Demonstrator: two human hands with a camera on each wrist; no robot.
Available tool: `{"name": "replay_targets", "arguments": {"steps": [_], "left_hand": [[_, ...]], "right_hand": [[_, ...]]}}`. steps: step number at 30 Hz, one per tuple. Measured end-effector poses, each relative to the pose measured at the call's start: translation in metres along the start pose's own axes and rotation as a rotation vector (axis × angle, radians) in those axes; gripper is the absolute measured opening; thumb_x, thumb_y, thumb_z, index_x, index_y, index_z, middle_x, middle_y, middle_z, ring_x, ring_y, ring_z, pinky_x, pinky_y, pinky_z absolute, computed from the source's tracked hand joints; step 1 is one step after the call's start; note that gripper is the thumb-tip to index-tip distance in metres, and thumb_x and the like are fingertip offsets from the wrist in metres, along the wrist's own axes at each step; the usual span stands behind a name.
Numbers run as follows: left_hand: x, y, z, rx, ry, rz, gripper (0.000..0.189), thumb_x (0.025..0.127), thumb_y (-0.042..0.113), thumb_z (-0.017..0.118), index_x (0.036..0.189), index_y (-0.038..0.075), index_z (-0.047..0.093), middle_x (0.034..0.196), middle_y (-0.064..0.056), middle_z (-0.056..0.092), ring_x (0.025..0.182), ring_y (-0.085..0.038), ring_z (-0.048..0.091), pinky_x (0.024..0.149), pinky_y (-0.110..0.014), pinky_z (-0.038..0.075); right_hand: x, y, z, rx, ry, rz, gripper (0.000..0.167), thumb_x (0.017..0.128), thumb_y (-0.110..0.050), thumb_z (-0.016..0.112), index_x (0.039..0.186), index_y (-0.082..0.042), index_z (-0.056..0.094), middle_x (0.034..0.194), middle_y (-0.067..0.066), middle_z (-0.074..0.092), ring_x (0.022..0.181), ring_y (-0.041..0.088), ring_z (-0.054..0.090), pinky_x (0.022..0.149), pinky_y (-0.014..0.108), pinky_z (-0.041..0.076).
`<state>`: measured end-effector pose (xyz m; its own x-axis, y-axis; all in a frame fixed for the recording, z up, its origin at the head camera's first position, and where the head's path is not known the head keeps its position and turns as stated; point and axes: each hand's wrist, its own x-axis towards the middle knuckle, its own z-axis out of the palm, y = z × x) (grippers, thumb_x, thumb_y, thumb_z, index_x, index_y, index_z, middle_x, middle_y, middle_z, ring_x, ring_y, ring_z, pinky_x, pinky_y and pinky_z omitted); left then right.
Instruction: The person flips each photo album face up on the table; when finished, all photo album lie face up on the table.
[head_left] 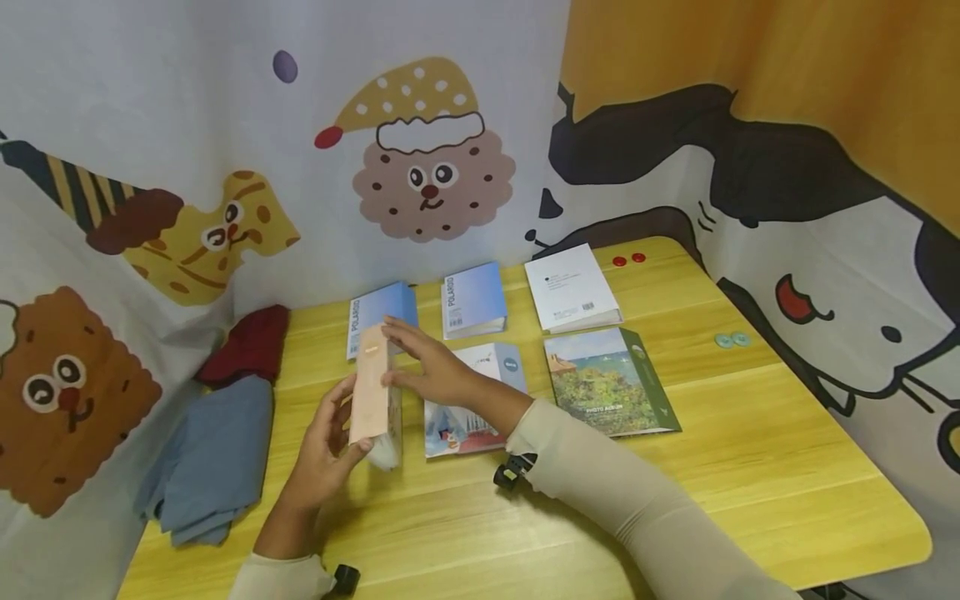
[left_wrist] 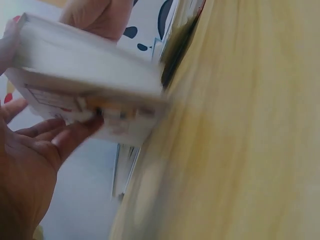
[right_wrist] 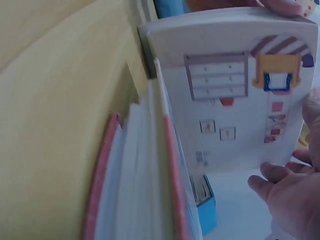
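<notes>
A thick photo album [head_left: 370, 383] with a peach spine stands upright above the table, its spine turned to the head view. My left hand [head_left: 324, 433] grips it from the lower left, thumb by the spine's bottom end. At the upper right, my right hand [head_left: 431, 367] holds it too, fingers along the far end and side. The right wrist view shows its pale cover [right_wrist: 225, 110], printed with a chest of drawers and small pictures. Just right of it lies an illustrated album [head_left: 468, 429], partly hidden by my right forearm. Behind it is a blue album [head_left: 390, 304].
Another blue album [head_left: 474, 300] and a white album [head_left: 573, 287] lie along the back. A landscape-covered photo album [head_left: 600, 379] is at right. Red discs [head_left: 628, 260] and green discs [head_left: 732, 340] lie farther right. Folded blue cloth [head_left: 213, 467] and dark red cloth [head_left: 246, 346] sit left.
</notes>
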<state>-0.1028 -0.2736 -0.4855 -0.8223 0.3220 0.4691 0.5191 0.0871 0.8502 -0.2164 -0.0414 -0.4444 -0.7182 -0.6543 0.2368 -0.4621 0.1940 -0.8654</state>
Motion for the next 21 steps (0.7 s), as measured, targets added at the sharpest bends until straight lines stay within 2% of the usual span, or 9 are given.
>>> {"name": "replay_targets", "arguments": {"steps": [3, 6, 8, 10, 12, 16, 19, 21], "left_hand": [[0.001, 0.000, 0.000, -0.094, -0.020, 0.015, 0.083, 0.101, -0.016, 0.064, 0.170, -0.010, 0.018, 0.176, -0.002, 0.033, 0.154, -0.009, 0.051, 0.106, -0.023, 0.059], [0.001, 0.001, -0.002, -0.110, -0.039, 0.002, 0.082, 0.099, -0.017, 0.065, 0.168, -0.014, 0.020, 0.177, -0.002, 0.034, 0.151, -0.010, 0.054, 0.104, -0.025, 0.061], [0.000, 0.002, -0.006, -0.095, -0.045, -0.021, 0.081, 0.100, -0.015, 0.067, 0.167, -0.015, 0.022, 0.178, -0.004, 0.033, 0.151, -0.009, 0.054, 0.103, -0.024, 0.061], [-0.001, 0.004, -0.011, -0.077, -0.051, -0.025, 0.081, 0.098, -0.017, 0.068, 0.166, -0.017, 0.023, 0.180, -0.009, 0.028, 0.152, -0.008, 0.053, 0.103, -0.023, 0.061], [-0.002, 0.006, -0.018, -0.064, -0.063, -0.024, 0.082, 0.097, -0.019, 0.068, 0.165, -0.018, 0.022, 0.181, -0.015, 0.023, 0.153, -0.007, 0.051, 0.101, -0.023, 0.062], [-0.004, 0.009, -0.030, -0.045, -0.089, -0.023, 0.089, 0.092, -0.025, 0.069, 0.166, -0.017, 0.021, 0.182, -0.016, 0.019, 0.155, -0.005, 0.048, 0.098, -0.023, 0.063], [-0.005, 0.012, -0.036, -0.003, -0.094, -0.044, 0.093, 0.089, -0.027, 0.070, 0.167, -0.014, 0.022, 0.180, -0.026, 0.014, 0.154, -0.002, 0.048, 0.094, -0.022, 0.064], [-0.005, 0.015, -0.038, 0.067, -0.087, -0.080, 0.095, 0.088, -0.025, 0.073, 0.168, -0.010, 0.025, 0.177, -0.035, 0.012, 0.152, 0.003, 0.046, 0.092, -0.020, 0.063]], "right_hand": [[-0.001, -0.002, 0.005, -0.041, 0.011, 0.030, 0.081, 0.106, -0.028, 0.073, 0.172, -0.007, 0.031, 0.185, 0.008, 0.019, 0.167, 0.033, 0.032, 0.129, 0.048, 0.043], [-0.002, -0.003, 0.008, -0.101, 0.014, 0.043, 0.080, 0.107, -0.031, 0.072, 0.172, -0.006, 0.032, 0.183, 0.015, 0.023, 0.168, 0.037, 0.030, 0.129, 0.053, 0.043], [-0.003, -0.002, 0.011, -0.132, -0.001, 0.052, 0.082, 0.107, -0.033, 0.073, 0.172, -0.005, 0.031, 0.183, 0.016, 0.023, 0.169, 0.037, 0.027, 0.132, 0.054, 0.037], [-0.005, -0.001, 0.013, -0.151, -0.024, 0.066, 0.085, 0.105, -0.036, 0.075, 0.172, -0.006, 0.031, 0.183, 0.016, 0.021, 0.170, 0.037, 0.023, 0.136, 0.055, 0.029], [-0.006, 0.000, 0.016, -0.165, -0.055, 0.080, 0.090, 0.102, -0.039, 0.078, 0.172, -0.008, 0.031, 0.183, 0.016, 0.019, 0.171, 0.037, 0.020, 0.137, 0.056, 0.026], [-0.010, 0.001, 0.021, -0.192, -0.119, 0.105, 0.096, 0.097, -0.041, 0.084, 0.172, -0.011, 0.034, 0.183, 0.019, 0.018, 0.170, 0.038, 0.021, 0.136, 0.056, 0.027], [-0.012, 0.003, 0.025, -0.247, -0.185, 0.136, 0.097, 0.096, -0.041, 0.085, 0.173, -0.013, 0.033, 0.184, 0.018, 0.016, 0.170, 0.037, 0.024, 0.137, 0.052, 0.029], [-0.014, 0.004, 0.028, -0.292, -0.229, 0.158, 0.097, 0.097, -0.041, 0.085, 0.174, -0.015, 0.032, 0.184, 0.016, 0.015, 0.170, 0.035, 0.024, 0.137, 0.049, 0.029]]}}
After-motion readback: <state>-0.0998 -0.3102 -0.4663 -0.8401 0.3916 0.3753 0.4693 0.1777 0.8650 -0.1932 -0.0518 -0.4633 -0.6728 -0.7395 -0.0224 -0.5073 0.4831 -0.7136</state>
